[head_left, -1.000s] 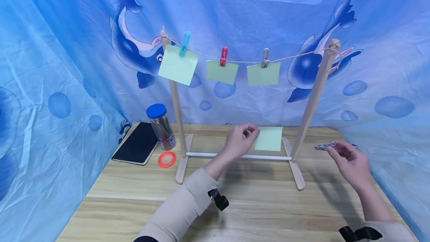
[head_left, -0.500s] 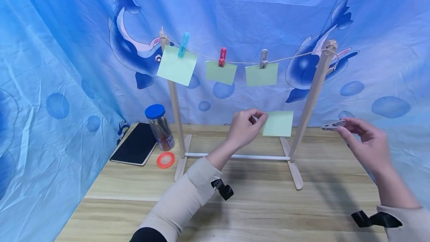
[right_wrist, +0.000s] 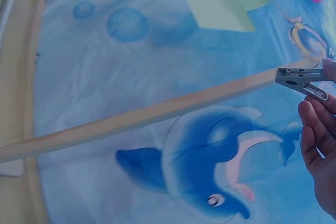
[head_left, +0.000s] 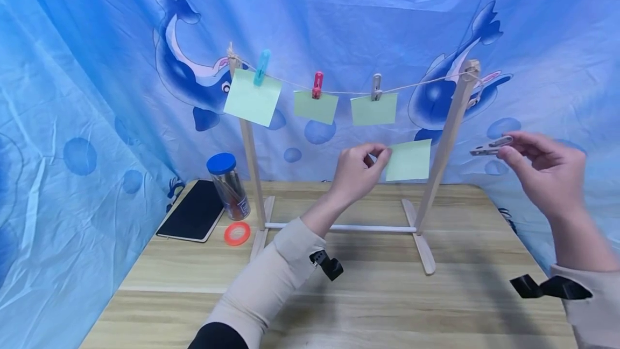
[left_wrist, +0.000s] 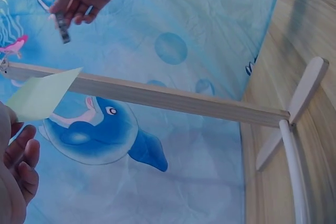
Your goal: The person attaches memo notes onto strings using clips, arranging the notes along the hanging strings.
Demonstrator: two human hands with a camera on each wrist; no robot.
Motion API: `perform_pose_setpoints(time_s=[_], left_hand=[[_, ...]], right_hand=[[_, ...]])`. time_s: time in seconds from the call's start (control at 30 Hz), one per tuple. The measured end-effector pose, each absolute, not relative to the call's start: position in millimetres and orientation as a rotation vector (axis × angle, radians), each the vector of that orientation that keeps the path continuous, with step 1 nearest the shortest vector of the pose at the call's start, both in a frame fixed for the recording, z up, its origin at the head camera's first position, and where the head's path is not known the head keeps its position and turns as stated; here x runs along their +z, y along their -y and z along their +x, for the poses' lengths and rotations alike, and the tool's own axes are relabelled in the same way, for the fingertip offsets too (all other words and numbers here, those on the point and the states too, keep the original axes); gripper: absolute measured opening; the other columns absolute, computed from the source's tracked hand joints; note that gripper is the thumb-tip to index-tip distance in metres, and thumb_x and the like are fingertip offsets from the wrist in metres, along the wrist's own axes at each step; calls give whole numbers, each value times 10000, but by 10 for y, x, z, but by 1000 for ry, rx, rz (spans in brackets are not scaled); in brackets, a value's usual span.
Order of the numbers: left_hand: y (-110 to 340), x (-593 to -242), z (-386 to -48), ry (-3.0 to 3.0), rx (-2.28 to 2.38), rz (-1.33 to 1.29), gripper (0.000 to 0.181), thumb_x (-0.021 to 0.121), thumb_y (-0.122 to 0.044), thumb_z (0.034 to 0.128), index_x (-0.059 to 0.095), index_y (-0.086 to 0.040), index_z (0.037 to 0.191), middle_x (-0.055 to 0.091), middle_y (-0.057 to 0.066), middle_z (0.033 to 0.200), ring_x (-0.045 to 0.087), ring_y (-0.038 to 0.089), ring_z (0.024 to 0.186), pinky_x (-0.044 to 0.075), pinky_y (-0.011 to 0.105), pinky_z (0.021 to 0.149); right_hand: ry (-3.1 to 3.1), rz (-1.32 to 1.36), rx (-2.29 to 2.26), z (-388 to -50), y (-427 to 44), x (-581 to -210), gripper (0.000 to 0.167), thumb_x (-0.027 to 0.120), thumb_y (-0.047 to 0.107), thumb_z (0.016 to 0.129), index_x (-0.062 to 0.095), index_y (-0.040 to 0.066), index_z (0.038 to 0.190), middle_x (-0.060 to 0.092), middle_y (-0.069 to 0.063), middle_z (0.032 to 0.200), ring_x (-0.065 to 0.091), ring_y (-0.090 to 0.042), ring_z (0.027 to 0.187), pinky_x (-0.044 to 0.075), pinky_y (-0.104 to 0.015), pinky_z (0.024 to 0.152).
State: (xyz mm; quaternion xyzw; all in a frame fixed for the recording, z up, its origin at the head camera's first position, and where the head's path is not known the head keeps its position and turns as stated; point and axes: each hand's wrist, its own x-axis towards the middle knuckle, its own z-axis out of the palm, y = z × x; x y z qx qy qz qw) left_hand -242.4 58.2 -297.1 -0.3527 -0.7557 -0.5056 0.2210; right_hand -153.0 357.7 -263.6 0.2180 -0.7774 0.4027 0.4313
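Observation:
My left hand (head_left: 359,174) pinches the left edge of a pale green paper note (head_left: 409,160), raised below the string near the right post. To the right of that post, my right hand (head_left: 549,171) holds a grey clothespin (head_left: 491,147) between thumb and fingers, its tip pointing left. In the right wrist view the clothespin (right_wrist: 302,81) appears with its jaws together. Along the string (head_left: 421,84) hang three green notes, held by a teal clothespin (head_left: 262,68), a red clothespin (head_left: 317,85) and a grey clothespin (head_left: 376,87).
Two wooden posts, the left (head_left: 251,160) and the right (head_left: 448,144), stand on feet joined by a white rod (head_left: 349,228). At the table's left lie a black notebook (head_left: 194,211), a blue-lidded jar (head_left: 230,187) and an orange ring (head_left: 237,234). Behind hangs a blue curtain (head_left: 310,26).
My left hand has lifted the green note from near the tabletop up toward the string, slightly rightward. The right hand has risen and shifted right with the clothespin.

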Motion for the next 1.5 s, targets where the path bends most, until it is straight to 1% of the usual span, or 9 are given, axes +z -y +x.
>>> perform_pose_setpoints(time_s=[0.3,0.47,0.67,0.77,0.83,0.97,1.17,1.37,1.5], left_hand=[[-703,-2843,-2460,1922,-1369,-954,210,625,-195,1010,770,-54,955,713,13,742,578,22,559,489,153,621],[-782,-2772,-2490,1836,-1370,-927,206,629,-177,1004,766,-40,932,683,16,679,581,31,558,477,151,623],[-863,-2724,-2503,1846,-1348,-929,199,651,-177,1000,779,-30,962,700,26,703,605,50,584,492,157,634],[-874,-2695,-2500,1864,-1335,-929,196,660,-184,997,787,-36,975,708,26,707,610,48,588,494,158,641],[-877,-2667,-2496,1875,-1336,-929,195,668,-190,993,792,-40,983,716,27,716,616,44,593,488,146,646],[-886,-2602,-2487,1882,-1368,-945,200,669,-200,996,792,-43,993,715,25,720,612,38,594,485,139,642],[-898,-2519,-2459,1855,-1397,-970,196,668,-184,996,790,-32,1005,723,39,748,598,40,578,483,150,623],[-908,-2452,-2436,1884,-1398,-954,196,670,-188,995,791,-36,1027,739,46,801,561,34,520,463,160,552],[-910,-2406,-2442,1903,-1391,-934,200,665,-191,999,790,-39,1030,743,47,828,550,35,503,455,163,523]], right_hand=[[1923,596,933,-1579,-3492,-2237,212,673,-56,927,662,-206,1077,684,123,969,611,-40,822,491,-95,838],[1918,647,896,-1633,-3452,-2056,197,681,-33,936,699,-159,1087,703,98,994,633,-48,871,492,-108,858],[1933,684,833,-1656,-3389,-1826,197,678,-14,948,706,-165,1070,712,142,1032,643,-49,909,488,-123,878],[1947,690,770,-1678,-3345,-1703,202,686,14,952,715,-152,1066,700,199,1046,620,-41,888,479,-130,851],[1953,703,706,-1704,-3330,-1620,207,692,42,956,725,-138,1054,685,242,1040,583,-25,838,462,-123,785],[1923,796,581,-1789,-3327,-1443,266,699,106,966,723,-153,1022,636,313,1036,477,5,752,364,-110,666],[1986,778,485,-1866,-3261,-1189,219,709,82,955,739,-130,1002,562,386,976,425,38,759,349,-106,685],[2129,689,405,-1911,-3139,-1018,195,720,85,944,756,-55,1074,527,430,976,416,25,745,337,-107,617],[2196,679,368,-1973,-3071,-947,204,710,98,953,756,-33,1103,496,433,963,417,21,717,351,-99,620]])
